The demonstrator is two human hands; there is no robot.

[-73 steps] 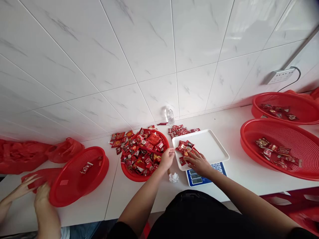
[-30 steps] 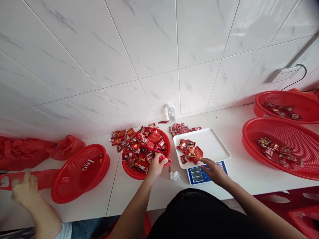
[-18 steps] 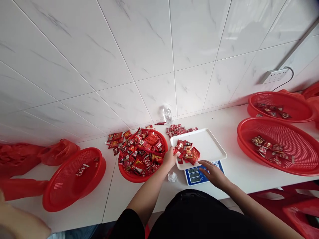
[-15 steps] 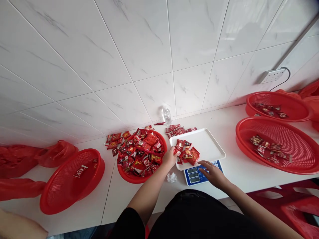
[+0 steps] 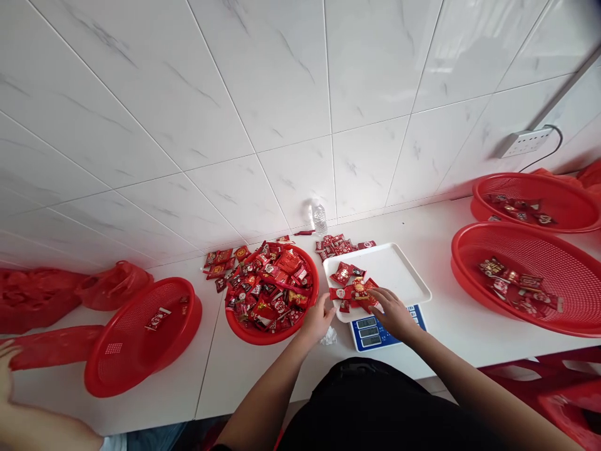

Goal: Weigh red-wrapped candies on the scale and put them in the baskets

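A white tray (image 5: 399, 269) sits on a blue digital scale (image 5: 375, 332) and holds a small heap of red sweet packets (image 5: 350, 283). My right hand (image 5: 393, 314) reaches over the tray's front edge, fingers stretched onto the near side of that heap. My left hand (image 5: 318, 319) hovers just left of the tray's front corner, fingers loosely spread, with nothing seen in it. Beside it on the left, a red mesh basket (image 5: 263, 335) is piled with red wrapped sweets (image 5: 270, 285).
Loose packets (image 5: 340, 244) and a water bottle (image 5: 320, 218) lie behind the tray. A crumpled white paper (image 5: 329, 339) lies by the scale. Red baskets stand at left (image 5: 141, 351) and right (image 5: 539, 257), (image 5: 539, 194). Another person's hand (image 5: 7, 369) holds red bags far left.
My left hand carried a packet from the full basket to the tray, let it go and drew back. My right hand moved from the scale's front up onto the heap.
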